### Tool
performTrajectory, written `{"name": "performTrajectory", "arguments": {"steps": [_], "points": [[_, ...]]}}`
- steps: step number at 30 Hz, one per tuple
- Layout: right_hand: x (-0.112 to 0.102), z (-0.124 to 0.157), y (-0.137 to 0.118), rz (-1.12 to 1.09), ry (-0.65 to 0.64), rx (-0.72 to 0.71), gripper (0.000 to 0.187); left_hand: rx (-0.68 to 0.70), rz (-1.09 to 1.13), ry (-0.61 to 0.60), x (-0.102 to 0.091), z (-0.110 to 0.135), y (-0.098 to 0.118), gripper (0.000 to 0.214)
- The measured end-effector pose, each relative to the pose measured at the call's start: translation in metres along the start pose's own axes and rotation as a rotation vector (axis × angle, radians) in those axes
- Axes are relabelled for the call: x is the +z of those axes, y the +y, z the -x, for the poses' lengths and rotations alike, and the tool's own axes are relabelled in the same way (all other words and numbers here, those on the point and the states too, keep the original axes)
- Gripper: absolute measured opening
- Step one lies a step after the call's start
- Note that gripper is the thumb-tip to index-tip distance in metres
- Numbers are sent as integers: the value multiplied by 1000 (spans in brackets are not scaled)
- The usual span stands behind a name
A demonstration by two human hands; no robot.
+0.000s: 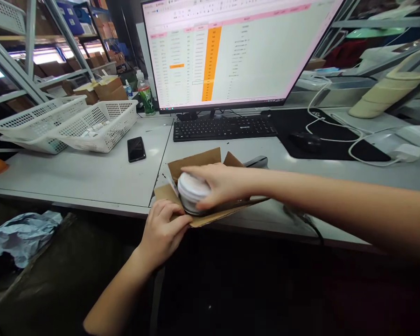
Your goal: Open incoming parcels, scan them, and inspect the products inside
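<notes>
An opened cardboard box (210, 218) lies at the front edge of the desk, its flaps spread. My left hand (164, 226) pinches the box's near left flap between thumb and fingers. Over the box, my right hand (219, 184) is closed around a round white item (192, 187) with a stacked, lidded look, at the box's left end. What exactly the round item is I cannot make out, and part of it is covered by my fingers. Behind my right wrist a grey object (257, 162) shows partly.
A monitor (259, 56) stands behind a black keyboard (224, 128). A mouse (306, 141) rests on a black pad (339, 151), with white cables (318, 116) around it. To the left are a phone (136, 149), white baskets (108, 121) and a green bottle (146, 95).
</notes>
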State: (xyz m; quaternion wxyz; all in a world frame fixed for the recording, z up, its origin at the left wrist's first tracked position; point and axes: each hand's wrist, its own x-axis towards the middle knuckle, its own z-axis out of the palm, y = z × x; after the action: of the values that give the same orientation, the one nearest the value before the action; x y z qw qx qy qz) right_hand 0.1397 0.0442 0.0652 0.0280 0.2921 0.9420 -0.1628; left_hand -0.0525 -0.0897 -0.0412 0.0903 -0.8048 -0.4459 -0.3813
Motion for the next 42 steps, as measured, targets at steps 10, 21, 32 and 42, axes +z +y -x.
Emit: {"name": "performTrajectory", "arguments": {"steps": [10, 21, 32, 42], "points": [[-42, 5, 83, -45, 305, 315, 119, 68, -200, -143, -69, 34, -39, 26], [-36, -25, 36, -23, 366, -11, 60, 46, -207, -172, -67, 30, -25, 22], [36, -55, -60, 547, -147, -264, 52, 82, -160, -150, -51, 18, -17, 26], [-37, -38, -49, -15, -142, -129, 93, 16, -193, -191, -58, 16, -25, 20]]}}
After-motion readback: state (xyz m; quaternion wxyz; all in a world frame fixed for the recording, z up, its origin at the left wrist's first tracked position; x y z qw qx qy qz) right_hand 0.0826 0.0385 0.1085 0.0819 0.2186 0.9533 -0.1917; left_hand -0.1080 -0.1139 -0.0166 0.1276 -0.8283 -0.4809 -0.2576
